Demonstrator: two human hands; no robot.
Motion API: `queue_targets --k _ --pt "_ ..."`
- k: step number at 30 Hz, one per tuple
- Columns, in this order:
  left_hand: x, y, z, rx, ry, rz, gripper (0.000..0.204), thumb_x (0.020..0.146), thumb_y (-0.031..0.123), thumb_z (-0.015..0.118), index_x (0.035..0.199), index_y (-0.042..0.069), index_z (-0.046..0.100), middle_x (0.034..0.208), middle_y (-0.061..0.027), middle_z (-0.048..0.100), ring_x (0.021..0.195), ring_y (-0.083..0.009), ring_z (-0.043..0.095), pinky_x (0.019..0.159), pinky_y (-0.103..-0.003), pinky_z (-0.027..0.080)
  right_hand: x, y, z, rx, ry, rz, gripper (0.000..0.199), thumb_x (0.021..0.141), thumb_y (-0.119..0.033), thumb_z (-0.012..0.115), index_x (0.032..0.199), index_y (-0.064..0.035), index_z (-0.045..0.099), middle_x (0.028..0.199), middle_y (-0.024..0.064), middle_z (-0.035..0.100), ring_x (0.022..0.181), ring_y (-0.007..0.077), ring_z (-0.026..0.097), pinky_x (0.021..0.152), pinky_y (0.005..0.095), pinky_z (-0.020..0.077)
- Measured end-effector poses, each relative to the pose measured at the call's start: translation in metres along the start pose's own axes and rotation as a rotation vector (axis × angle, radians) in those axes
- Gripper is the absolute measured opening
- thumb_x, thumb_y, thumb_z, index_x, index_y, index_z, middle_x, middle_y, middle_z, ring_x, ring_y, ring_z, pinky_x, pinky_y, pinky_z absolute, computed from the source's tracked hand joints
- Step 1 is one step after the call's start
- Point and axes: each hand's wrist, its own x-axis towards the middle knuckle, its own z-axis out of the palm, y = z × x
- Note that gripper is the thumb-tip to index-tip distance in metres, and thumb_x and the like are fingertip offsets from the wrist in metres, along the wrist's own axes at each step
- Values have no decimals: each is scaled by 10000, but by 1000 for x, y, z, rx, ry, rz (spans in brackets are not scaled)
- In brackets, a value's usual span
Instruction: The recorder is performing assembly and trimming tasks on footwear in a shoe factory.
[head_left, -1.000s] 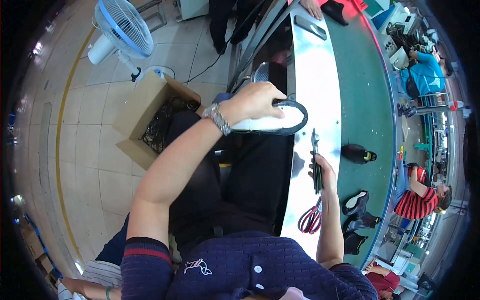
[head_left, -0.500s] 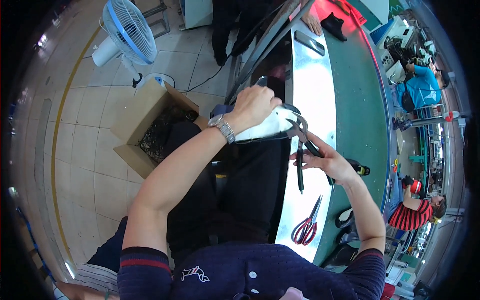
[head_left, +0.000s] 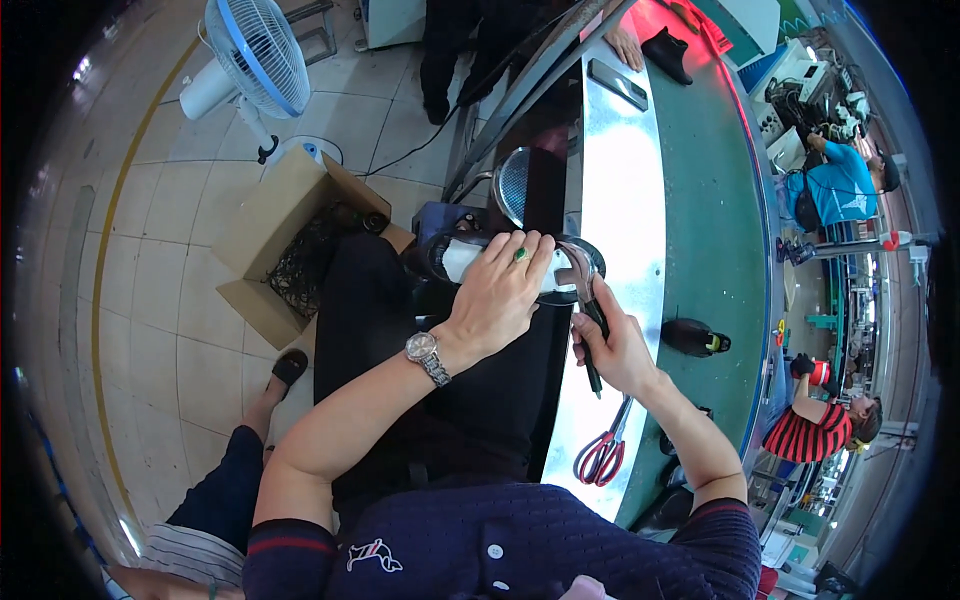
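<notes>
One shoe sits under the left hand, clasped; the right hand grips pincers at its end.

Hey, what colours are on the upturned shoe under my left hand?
The shoe is white in the middle, black around the edge, best seen in head view.

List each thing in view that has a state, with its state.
left hand: closed over white-faced shoe
right hand: gripping pincers
white-faced shoe: white side up
pincers: head at shoe's end, jaw gap unclear
scissors: lying on metal strip, blades partly hidden
phone-like slab: lying flat
cardboard box: flaps open
fan: standing, spin unclear
</notes>
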Motion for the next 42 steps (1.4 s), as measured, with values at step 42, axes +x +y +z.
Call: queue_targets --k 42 --pt "-6 -9 11 418 87 246 362 837 44 596 1139 -156 579 1173 -286 570 1129 -447 577 1028 -483 424 36 -35 -13 -287 274 -103 537 988 -134 498 1480 -77 291 674 115 630 578 205 640 582 345 523"
